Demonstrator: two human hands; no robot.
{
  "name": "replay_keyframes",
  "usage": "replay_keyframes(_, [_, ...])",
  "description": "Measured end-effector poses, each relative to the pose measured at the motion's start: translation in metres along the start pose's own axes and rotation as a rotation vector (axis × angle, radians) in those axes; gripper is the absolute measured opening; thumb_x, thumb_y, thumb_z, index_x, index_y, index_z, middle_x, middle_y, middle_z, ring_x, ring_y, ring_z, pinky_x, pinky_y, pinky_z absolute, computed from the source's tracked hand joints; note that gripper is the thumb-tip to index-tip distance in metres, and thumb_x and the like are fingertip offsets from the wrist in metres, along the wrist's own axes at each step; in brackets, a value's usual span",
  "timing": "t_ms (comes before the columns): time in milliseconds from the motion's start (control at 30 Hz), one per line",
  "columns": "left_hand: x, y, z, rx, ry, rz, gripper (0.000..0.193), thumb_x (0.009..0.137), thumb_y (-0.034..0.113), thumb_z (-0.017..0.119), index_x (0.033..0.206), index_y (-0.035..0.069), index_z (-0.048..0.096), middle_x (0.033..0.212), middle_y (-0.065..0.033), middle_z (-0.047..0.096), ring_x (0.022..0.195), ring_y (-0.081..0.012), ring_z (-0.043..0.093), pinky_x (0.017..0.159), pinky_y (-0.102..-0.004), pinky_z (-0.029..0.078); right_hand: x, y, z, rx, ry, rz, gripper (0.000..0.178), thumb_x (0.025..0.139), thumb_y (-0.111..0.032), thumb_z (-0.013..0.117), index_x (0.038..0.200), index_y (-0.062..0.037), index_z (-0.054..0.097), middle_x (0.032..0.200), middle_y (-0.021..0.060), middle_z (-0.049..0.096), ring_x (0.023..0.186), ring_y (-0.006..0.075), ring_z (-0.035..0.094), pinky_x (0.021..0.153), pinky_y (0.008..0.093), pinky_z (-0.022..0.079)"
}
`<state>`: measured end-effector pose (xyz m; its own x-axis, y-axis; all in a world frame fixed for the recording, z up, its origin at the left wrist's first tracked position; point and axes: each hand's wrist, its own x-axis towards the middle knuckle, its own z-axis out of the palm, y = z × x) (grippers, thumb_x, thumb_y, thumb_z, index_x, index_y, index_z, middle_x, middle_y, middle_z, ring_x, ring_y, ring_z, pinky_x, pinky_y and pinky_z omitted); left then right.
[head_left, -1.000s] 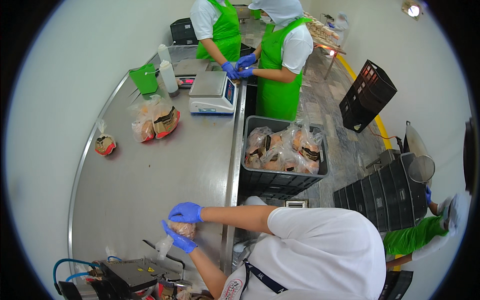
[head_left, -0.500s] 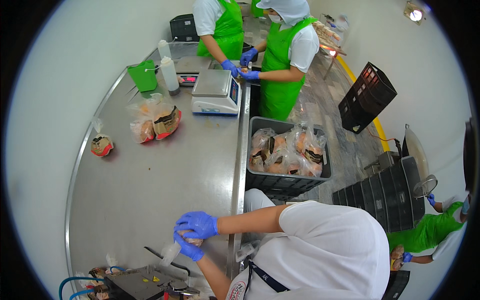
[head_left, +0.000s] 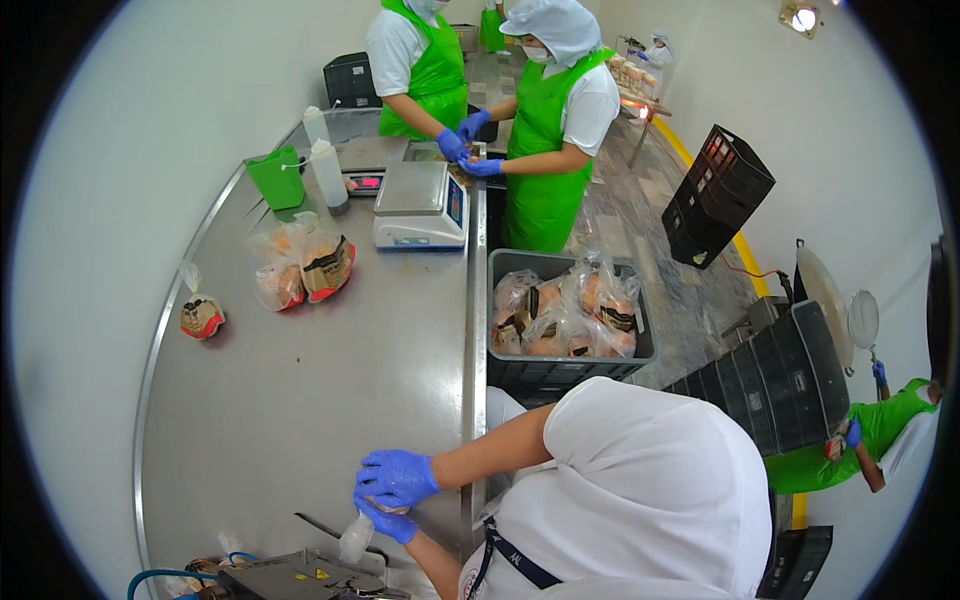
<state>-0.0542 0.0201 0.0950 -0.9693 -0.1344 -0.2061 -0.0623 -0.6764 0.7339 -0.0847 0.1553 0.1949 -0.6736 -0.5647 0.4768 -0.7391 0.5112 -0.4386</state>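
My right hand [head_left: 397, 478], in a blue glove, lies over a small clear plastic bag [head_left: 355, 538] with something pinkish in it. From below, my left hand [head_left: 388, 521], gloved alike, closes on the same bag. The bag's loose clear end sticks out beside the left hand, next to a dark machine [head_left: 305, 577] with a thin curved black bar. Most of the contents are hidden by my fingers. Both hands are over the near part of the steel table [head_left: 300, 420].
Bagged packs [head_left: 305, 270] and a smaller one [head_left: 201, 315] lie on the table. Farther off stand a white scale [head_left: 422, 215], squeeze bottles [head_left: 327, 175] and a green container [head_left: 275, 180]. A grey crate [head_left: 570, 372] of bagged packs stands beside the table. Co-workers in green aprons [head_left: 545, 150] work beyond.
The whole view has shifted slightly. My hands still hold the bag, with the right hand covering more of it. At far right, a co-worker's arms and the held strainer and pack have moved upward.
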Motion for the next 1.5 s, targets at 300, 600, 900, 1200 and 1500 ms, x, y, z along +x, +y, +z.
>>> replay_keyframes(300, [0.012,0.005,-0.003,0.124,-0.018,0.085,0.055,0.092,0.048,0.041,0.118,0.001,0.049,0.117,-0.0140,0.052,0.104,-0.0283,0.053,0.091,-0.0427,0.043,0.012,0.001,-0.037,0.173,-0.311,-0.058,0.072,0.061,-0.044,0.072,0.123,-0.0176,0.048,0.120,0.0108,0.051,0.112,0.0394,0.045,0.095,0.0453,0.037])
replay_keyframes(600, [0.026,0.057,0.014,-0.100,-0.193,-0.143,0.058,0.094,0.051,0.032,0.113,0.000,0.052,0.113,-0.0161,0.056,0.104,-0.0298,0.053,0.095,-0.0426,0.041,0.026,0.060,-0.026,1.230,-0.762,0.691,0.068,0.072,-0.044,0.070,0.128,-0.0160,0.044,0.121,0.0082,0.054,0.112,0.0250,0.050,0.092,0.0394,0.045])
replay_keyframes(900, [0.059,0.116,0.026,-0.200,-0.036,-0.122,0.049,0.088,0.043,0.031,0.114,0.007,0.054,0.117,-0.0123,0.054,0.108,-0.0334,0.050,0.095,-0.0487,0.039,0.043,0.017,-0.061,1.163,-0.057,0.279,0.097,0.066,-0.035,0.080,0.140,-0.0093,0.022,0.139,0.0114,0.034,0.127,0.0231,0.036,0.099,0.0406,0.039])
replay_keyframes(1200, [0.040,0.139,0.073,0.060,-0.015,0.190,0.022,0.097,0.019,0.038,0.079,0.010,0.047,0.074,0.0017,0.046,0.070,-0.0148,0.055,0.090,-0.0340,0.048,0.047,0.017,-0.060,1.922,-0.353,1.013,0.042,0.087,-0.040,0.053,0.118,-0.0113,0.054,0.114,0.0098,0.059,0.099,0.0217,0.059,0.086,0.0381,0.050])
replay_keyframes(1500, [-0.005,0.143,0.067,-0.659,0.300,-0.180,0.047,0.098,0.026,0.035,0.051,0.018,0.034,0.042,0.0015,0.034,0.056,-0.0165,0.043,0.082,-0.0326,0.043,0.051,-0.025,-0.084,0.802,-0.178,0.169,0.114,0.053,-0.033,0.085,0.142,-0.0102,0.017,0.127,0.0121,0.045,0.117,0.0242,0.046,0.100,0.0345,0.037])
